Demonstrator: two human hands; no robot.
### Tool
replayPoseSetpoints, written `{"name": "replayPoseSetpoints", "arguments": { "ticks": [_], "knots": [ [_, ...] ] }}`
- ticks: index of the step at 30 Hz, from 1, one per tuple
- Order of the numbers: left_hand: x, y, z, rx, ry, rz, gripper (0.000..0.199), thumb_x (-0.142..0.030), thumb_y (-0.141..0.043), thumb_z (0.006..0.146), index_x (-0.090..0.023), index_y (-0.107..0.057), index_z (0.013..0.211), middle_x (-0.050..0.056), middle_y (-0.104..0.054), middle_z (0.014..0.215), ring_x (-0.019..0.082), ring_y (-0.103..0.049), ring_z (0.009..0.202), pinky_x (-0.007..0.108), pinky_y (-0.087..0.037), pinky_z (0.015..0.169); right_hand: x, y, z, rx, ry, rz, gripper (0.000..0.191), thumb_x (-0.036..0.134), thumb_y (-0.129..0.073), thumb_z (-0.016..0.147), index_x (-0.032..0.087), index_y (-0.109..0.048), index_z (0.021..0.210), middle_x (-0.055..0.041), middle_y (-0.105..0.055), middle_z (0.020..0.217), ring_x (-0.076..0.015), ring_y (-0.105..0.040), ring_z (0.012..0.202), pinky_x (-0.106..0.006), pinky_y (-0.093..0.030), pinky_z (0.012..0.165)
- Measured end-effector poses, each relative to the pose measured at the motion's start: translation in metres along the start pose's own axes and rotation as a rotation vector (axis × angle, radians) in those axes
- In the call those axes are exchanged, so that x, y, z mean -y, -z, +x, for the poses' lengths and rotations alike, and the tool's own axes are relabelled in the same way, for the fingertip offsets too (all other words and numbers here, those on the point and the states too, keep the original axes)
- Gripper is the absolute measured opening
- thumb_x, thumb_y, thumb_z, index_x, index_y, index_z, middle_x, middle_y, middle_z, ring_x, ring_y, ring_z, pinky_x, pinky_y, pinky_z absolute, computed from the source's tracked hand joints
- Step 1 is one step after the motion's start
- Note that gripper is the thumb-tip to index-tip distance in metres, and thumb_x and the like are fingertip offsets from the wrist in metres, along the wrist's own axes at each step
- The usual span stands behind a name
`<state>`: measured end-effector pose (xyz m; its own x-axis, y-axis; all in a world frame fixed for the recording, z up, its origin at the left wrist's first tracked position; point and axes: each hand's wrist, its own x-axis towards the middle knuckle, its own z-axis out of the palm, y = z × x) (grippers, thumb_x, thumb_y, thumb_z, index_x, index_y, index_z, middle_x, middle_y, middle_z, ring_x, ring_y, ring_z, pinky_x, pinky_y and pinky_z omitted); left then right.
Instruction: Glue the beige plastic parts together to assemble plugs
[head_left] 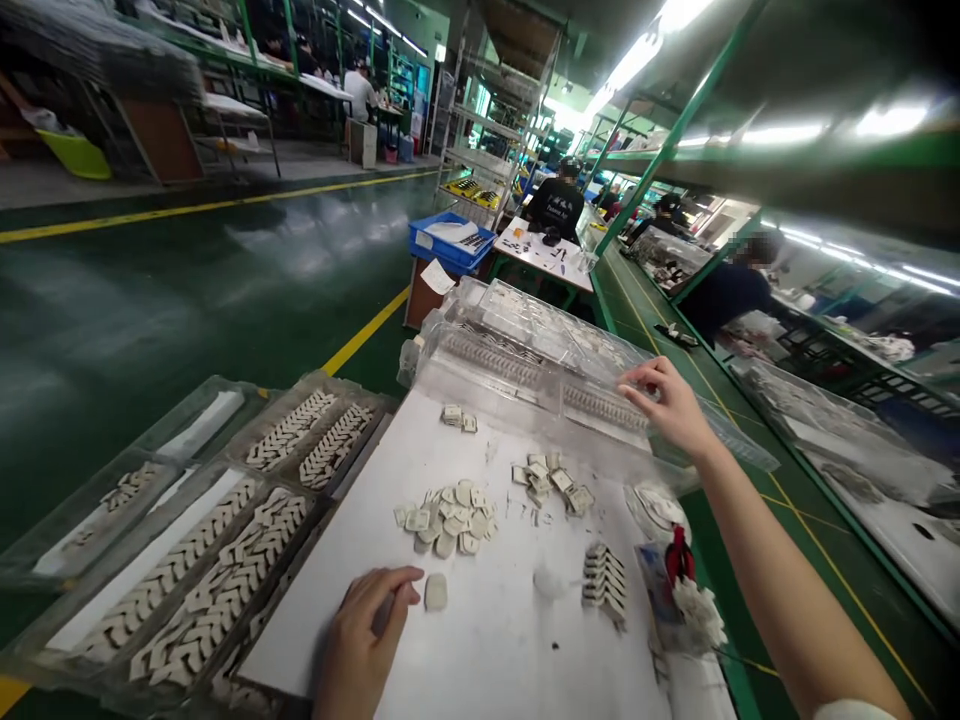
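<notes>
- Left grip (364, 622): bare hand on the white worktop (487, 650), thumb and forefinger slightly apart, nothing seen between them.
- Right grip (673, 408): bare hand above the clear tray (496, 396), thumb and forefinger near each other; cannot tell whether anything is pinched.
- Plastic trays (36, 652): left of the worktop, holding rows of angled pieces (232, 580).
- Loose piece (435, 592): one, pale, rounded, just beside the left fingertips.
- Heap of pale pieces (450, 515): beyond the loose piece.
- Clear tray: at the worktop's far end.
- Smaller cluster (555, 480): pale, right of the heap.
- Nested row (604, 583): angled pieces, near the right edge.
- Red object (679, 555): far right.
</notes>
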<state>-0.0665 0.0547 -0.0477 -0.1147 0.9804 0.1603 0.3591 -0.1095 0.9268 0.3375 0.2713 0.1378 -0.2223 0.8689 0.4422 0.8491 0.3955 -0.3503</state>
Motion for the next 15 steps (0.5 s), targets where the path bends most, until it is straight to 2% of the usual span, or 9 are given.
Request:
{"name": "replayPoseSetpoints", "arguments": {
  "ticks": [4, 6, 8, 10, 12, 15],
  "knots": [
    [-0.006, 0.011, 0.0, 0.023, 0.157, -0.161, 0.031, -0.052, -0.06, 0.092, -0.026, -0.076, 0.089, 0.002, -0.073, 0.076, 0.021, -0.073, 0.079, 0.028, -0.06, 0.075, 0.002, -0.017, -0.011, 0.023, 0.005, 0.002, 0.052, 0.073, -0.06, 0.087, 0.022, -0.071, 0.095, -0.0052, -0.051, 0.089, -0.0202, -0.049, 0.072, -0.036, -0.046, 0.067],
    [-0.012, 0.027, 0.022, 0.003, 0.242, -0.276, 0.033, -0.054, -0.062, 0.091, -0.024, -0.075, 0.093, 0.003, -0.074, 0.082, 0.022, -0.073, 0.085, 0.03, -0.06, 0.082, 0.004, -0.034, -0.019, 0.018, 0.012, 0.007, 0.052, 0.072, -0.058, 0.089, 0.022, -0.071, 0.094, -0.006, -0.051, 0.089, -0.0216, -0.051, 0.074, -0.037, -0.047, 0.068],
    [-0.023, 0.043, 0.07, -0.02, 0.269, -0.346, 0.039, -0.056, -0.062, 0.091, -0.021, -0.074, 0.102, 0.006, -0.076, 0.094, 0.025, -0.072, 0.097, 0.035, -0.059, 0.093, 0.007, -0.053, -0.026, 0.002, 0.02, 0.016, 0.05, 0.069, -0.056, 0.091, 0.021, -0.07, 0.095, -0.0067, -0.052, 0.089, -0.0229, -0.053, 0.077, -0.038, -0.049, 0.07],
    [-0.037, 0.051, 0.136, -0.012, 0.266, -0.395, 0.038, -0.052, -0.061, 0.092, -0.019, -0.072, 0.108, 0.01, -0.074, 0.116, 0.029, -0.067, 0.115, 0.038, -0.053, 0.105, 0.012, -0.071, -0.033, -0.025, 0.029, 0.026, 0.046, 0.065, -0.055, 0.094, 0.021, -0.069, 0.095, -0.0074, -0.052, 0.091, -0.024, -0.055, 0.081, -0.039, -0.051, 0.073],
    [-0.051, 0.047, 0.206, 0.013, 0.258, -0.416, 0.036, -0.048, -0.061, 0.094, -0.021, -0.069, 0.117, 0.012, -0.067, 0.135, 0.03, -0.061, 0.128, 0.038, -0.05, 0.108, 0.019, -0.085, -0.038, -0.056, 0.036, 0.034, 0.041, 0.059, -0.054, 0.096, 0.021, -0.068, 0.096, -0.0077, -0.052, 0.093, -0.0248, -0.056, 0.084, -0.04, -0.052, 0.075],
    [-0.066, 0.027, 0.288, 0.094, 0.285, -0.459, 0.036, -0.043, -0.066, 0.094, -0.016, -0.067, 0.118, 0.018, -0.063, 0.139, 0.031, -0.061, 0.127, 0.04, -0.052, 0.105, 0.028, -0.097, -0.045, -0.092, 0.053, 0.034, 0.03, 0.05, -0.054, 0.098, 0.023, -0.067, 0.099, -0.0078, -0.052, 0.095, -0.0248, -0.058, 0.086, -0.04, -0.053, 0.076]
  ]
}}
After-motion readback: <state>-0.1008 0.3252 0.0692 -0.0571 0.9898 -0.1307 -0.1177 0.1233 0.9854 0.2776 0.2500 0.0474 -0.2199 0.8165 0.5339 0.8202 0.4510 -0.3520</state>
